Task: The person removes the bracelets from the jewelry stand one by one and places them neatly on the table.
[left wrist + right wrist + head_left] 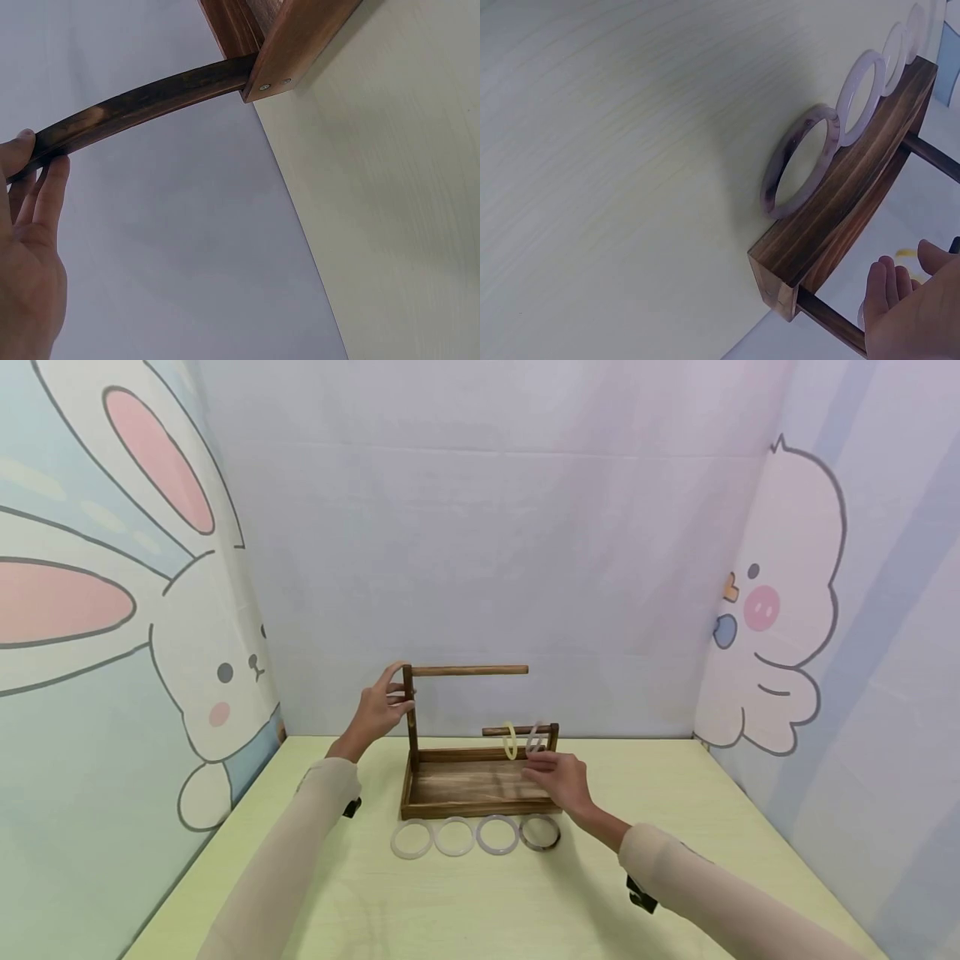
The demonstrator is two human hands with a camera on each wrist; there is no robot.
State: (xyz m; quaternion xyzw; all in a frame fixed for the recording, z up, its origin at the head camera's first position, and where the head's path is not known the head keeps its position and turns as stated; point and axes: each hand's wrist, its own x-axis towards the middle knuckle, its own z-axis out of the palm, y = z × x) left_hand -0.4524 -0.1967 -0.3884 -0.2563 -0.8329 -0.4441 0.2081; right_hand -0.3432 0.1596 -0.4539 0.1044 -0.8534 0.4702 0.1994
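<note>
Pale green tabletop [465, 902], enclosed by cartoon-printed walls, carries a dark wooden stand [480, 785] with a tray base, a tall left post [409, 718] bearing an upper rod [468, 670], and a lower rod [517, 730] on a short right post. Left hand [378, 706] grips the top of the tall post, thumb and fingers curled around it. Right hand [558, 777] hovers over the tray's right end with fingers relaxed, just below a yellow bangle [510, 740] and a pale bangle [536, 737] hanging on the lower rod; whether its fingertips touch the pale bangle cannot be told. Four bangles [476, 836] lie in a row on the table against the tray's front edge, the rightmost being darker.
</note>
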